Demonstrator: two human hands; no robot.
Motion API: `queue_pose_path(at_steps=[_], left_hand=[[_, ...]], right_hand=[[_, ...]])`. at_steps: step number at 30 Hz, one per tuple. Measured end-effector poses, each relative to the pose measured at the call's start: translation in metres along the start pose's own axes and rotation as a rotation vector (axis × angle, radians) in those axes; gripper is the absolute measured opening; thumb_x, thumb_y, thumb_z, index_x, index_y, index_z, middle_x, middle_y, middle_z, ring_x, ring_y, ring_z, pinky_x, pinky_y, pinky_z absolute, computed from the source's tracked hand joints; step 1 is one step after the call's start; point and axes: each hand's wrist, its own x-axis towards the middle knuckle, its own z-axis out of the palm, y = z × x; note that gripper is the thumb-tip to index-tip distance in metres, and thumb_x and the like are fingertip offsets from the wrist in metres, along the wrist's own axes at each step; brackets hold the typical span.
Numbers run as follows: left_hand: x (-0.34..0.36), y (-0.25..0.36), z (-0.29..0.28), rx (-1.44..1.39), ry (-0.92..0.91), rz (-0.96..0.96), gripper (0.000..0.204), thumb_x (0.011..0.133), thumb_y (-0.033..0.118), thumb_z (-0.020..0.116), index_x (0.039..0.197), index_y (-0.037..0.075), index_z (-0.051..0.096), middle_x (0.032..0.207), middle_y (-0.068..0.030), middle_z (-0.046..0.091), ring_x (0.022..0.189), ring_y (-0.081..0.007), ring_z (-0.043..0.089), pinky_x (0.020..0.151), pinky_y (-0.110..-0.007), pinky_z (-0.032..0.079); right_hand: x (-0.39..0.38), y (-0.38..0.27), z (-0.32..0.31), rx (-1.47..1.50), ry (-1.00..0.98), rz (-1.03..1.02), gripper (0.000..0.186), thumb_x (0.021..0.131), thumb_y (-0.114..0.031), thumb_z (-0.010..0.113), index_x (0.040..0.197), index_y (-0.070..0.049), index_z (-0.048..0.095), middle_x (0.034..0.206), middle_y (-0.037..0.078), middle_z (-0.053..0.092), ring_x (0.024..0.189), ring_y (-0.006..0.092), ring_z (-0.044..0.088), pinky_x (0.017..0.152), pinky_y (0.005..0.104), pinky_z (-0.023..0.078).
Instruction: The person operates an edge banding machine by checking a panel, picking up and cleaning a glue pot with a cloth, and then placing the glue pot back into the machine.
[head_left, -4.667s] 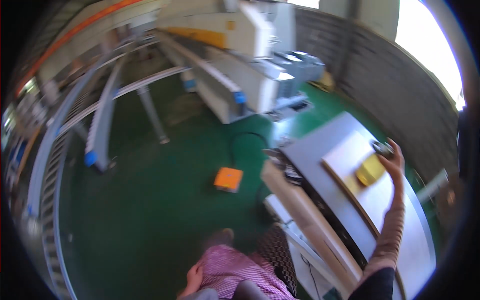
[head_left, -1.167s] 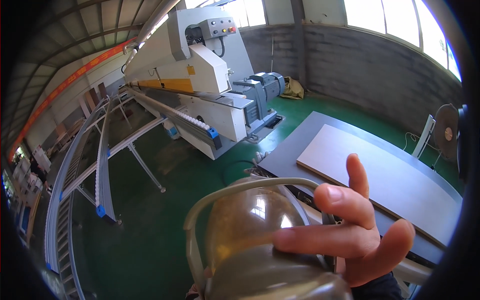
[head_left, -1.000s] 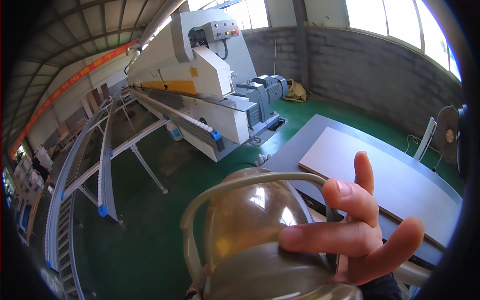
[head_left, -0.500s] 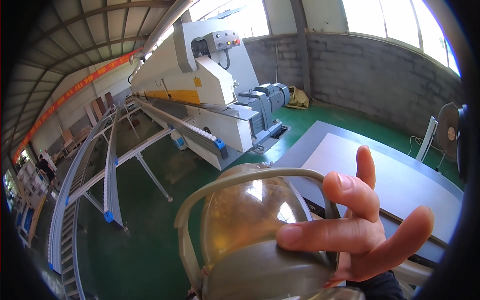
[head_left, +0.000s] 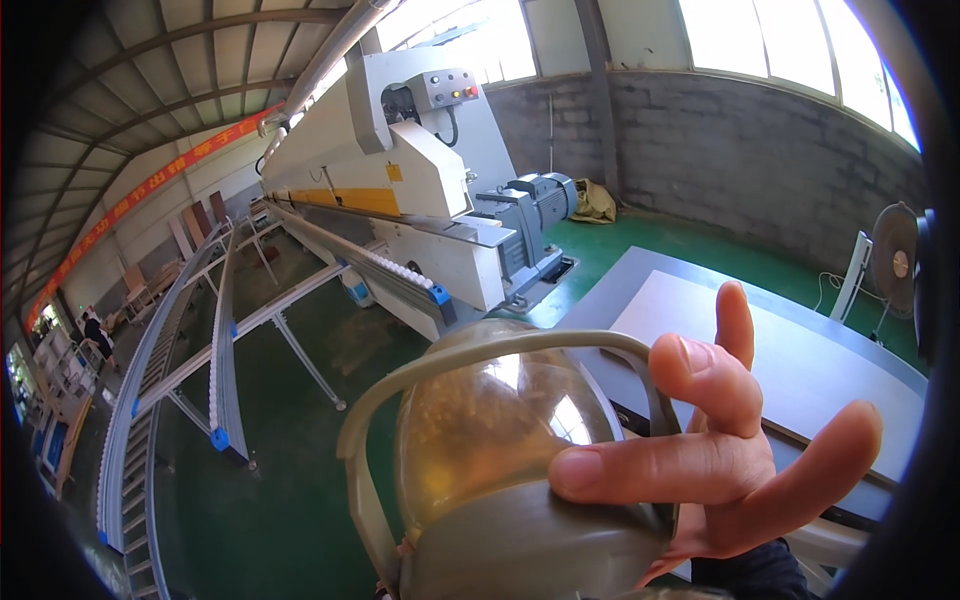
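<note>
Close in front of me at the lower middle, a large translucent amber water bottle (head_left: 490, 430) is tilted up, with liquid seemingly inside. Its olive-grey cap (head_left: 530, 550) faces me, and a curved carrying handle (head_left: 500, 350) of the same colour arches over it. My right hand (head_left: 715, 460) grips the bottle's right side. One finger lies across the cap's edge, passing over the handle's right arm, while the other fingers stick up and outward. At the bottle's lower left edge shows a tiny pinkish sliver, possibly a fingertip of my left hand; the rest is hidden.
A long white and yellow machine (head_left: 345, 190) with a grey motor (head_left: 540, 200) stands ahead. Roller rails (head_left: 225, 350) run along the left. On the right are a table with a pale panel (head_left: 780, 350) and a round fan (head_left: 895, 262). Far left, a person (head_left: 97, 335) stands.
The bottle and my right hand have shifted slightly up, the bottle also a little left. The grip looks the same. The distant person on the left has changed posture.
</note>
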Motion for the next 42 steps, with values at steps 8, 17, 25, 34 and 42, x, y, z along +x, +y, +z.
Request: queue_pose_path(at_steps=[8,17,25,34,42], left_hand=[[-0.001,0.002,0.002,0.009,-0.002,-0.005,0.099,0.098,0.077,0.049,0.168,0.014,0.019,0.170,-0.0112,0.028,0.155,-0.0263,0.035,0.128,-0.042,0.030],[-0.001,0.004,0.002,0.015,0.000,-0.006,0.099,0.098,0.078,0.048,0.168,0.014,0.018,0.171,-0.0114,0.027,0.155,-0.0267,0.034,0.128,-0.042,0.029],[0.002,0.004,0.002,0.013,-0.005,-0.011,0.099,0.098,0.078,0.048,0.168,0.015,0.018,0.171,-0.0116,0.027,0.155,-0.0270,0.034,0.128,-0.042,0.029],[-0.008,0.008,0.001,0.017,0.010,0.019,0.100,0.098,0.079,0.047,0.168,0.015,0.017,0.171,-0.0118,0.026,0.156,-0.0273,0.033,0.129,-0.042,0.028],[-0.004,0.008,0.002,0.022,0.000,0.011,0.100,0.098,0.079,0.047,0.168,0.015,0.017,0.171,-0.0120,0.026,0.156,-0.0277,0.033,0.129,-0.042,0.027]], right_hand=[[0.005,-0.001,-0.002,-0.032,-0.001,-0.039,0.121,0.095,-0.064,0.066,0.168,-0.013,-0.015,0.123,0.001,0.078,0.154,0.0286,0.042,0.129,0.0654,0.007],[0.009,0.003,0.000,0.006,-0.011,-0.034,0.120,0.096,-0.063,0.068,0.168,-0.014,-0.015,0.121,0.002,0.079,0.154,0.0290,0.042,0.129,0.0655,0.004],[0.009,-0.003,0.006,-0.012,0.100,0.000,0.116,0.098,-0.061,0.066,0.169,-0.013,-0.012,0.122,-0.001,0.078,0.153,0.0274,0.044,0.130,0.0619,0.006],[0.011,-0.004,0.006,0.033,0.093,-0.083,0.117,0.098,-0.062,0.065,0.168,-0.012,-0.013,0.122,-0.001,0.078,0.153,0.0266,0.043,0.130,0.0618,0.006],[0.012,-0.004,0.006,0.040,0.107,-0.087,0.121,0.095,-0.062,0.070,0.169,-0.011,-0.012,0.122,-0.001,0.078,0.152,0.0272,0.044,0.130,0.0624,0.005]])
